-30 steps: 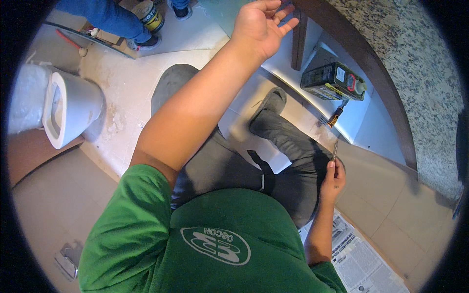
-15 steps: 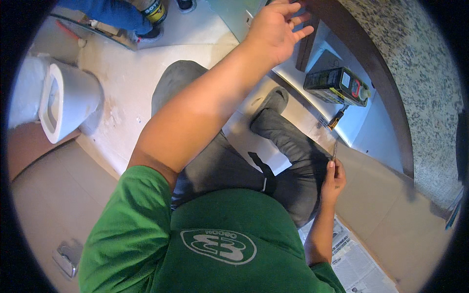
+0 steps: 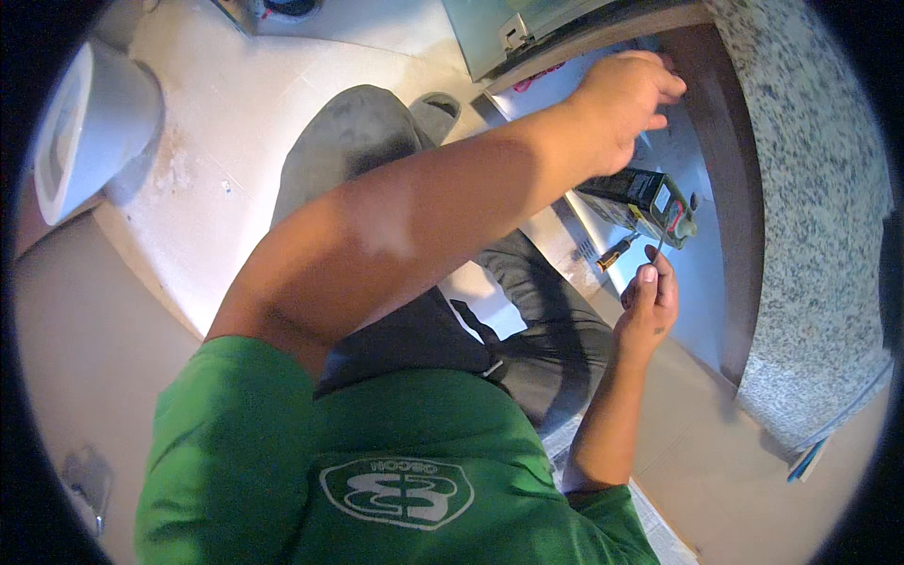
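My left hand (image 3: 629, 108) is raised over the mouth of a low cabinet. Its fingers are bent but apart near the brown wooden frame (image 3: 725, 179), and nothing shows in them. Lower down, my right hand (image 3: 650, 306) pinches a thin metal rod (image 3: 660, 247) that points up toward a dark rectangular can (image 3: 633, 196). The can lies tilted in the cabinet and has a red part near its spout end. Beside it, at the cabinet's edge, rests a small tool with an orange and black handle (image 3: 617, 254). My left forearm hides part of the cabinet front.
A speckled granite slab (image 3: 810, 235) runs along the right. Above the cabinet hangs a greenish door panel (image 3: 499, 38) with a metal hinge (image 3: 514, 34). A white toilet (image 3: 99, 127) stands at the left. My knees and a grey sandal (image 3: 436, 115) take up the middle floor.
My left hand has swung right and down over the cabinet opening, its fingers more bent. My right hand has risen toward the can with the rod. The view has shifted.
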Motion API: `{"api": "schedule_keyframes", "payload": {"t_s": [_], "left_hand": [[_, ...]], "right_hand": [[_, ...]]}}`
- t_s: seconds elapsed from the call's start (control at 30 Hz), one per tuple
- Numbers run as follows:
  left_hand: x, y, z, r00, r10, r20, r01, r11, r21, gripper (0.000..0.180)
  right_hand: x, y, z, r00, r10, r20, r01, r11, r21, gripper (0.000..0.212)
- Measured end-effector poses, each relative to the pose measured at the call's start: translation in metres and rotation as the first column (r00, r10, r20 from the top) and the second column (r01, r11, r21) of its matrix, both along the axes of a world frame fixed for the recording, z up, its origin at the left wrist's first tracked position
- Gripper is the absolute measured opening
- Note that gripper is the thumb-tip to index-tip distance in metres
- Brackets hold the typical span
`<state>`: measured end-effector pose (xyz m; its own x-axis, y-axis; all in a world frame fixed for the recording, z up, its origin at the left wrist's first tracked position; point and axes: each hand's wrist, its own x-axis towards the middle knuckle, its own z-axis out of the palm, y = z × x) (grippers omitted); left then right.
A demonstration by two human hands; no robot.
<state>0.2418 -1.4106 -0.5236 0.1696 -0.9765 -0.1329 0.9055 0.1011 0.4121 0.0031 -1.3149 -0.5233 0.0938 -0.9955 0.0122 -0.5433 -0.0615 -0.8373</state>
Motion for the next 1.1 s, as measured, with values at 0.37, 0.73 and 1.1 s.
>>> {"api": "schedule_keyframes", "payload": {"t_s": [0.37, 0.73, 1.1], "left_hand": [[-0.005, 0.003, 0.003, 0.990, -0.057, 0.126, 0.046, 0.995, 0.092, 0.047], [-0.015, -0.002, -0.014, 0.986, 0.048, 0.157, -0.075, 0.982, 0.171, 0.039], [-0.013, 0.002, -0.005, 0.663, 0.106, 0.741, -0.271, 0.957, 0.105, 0.041]], "right_hand": [[0.026, -0.018, 0.009, 0.997, -0.068, 0.036, 0.066, 0.997, 0.049, 0.043], [0.067, -0.069, 0.019, 0.980, 0.108, -0.164, -0.139, 0.971, -0.192, 0.043], [0.103, -0.111, 0.011, 0.976, 0.171, -0.132, -0.200, 0.947, -0.251, 0.028]]}}
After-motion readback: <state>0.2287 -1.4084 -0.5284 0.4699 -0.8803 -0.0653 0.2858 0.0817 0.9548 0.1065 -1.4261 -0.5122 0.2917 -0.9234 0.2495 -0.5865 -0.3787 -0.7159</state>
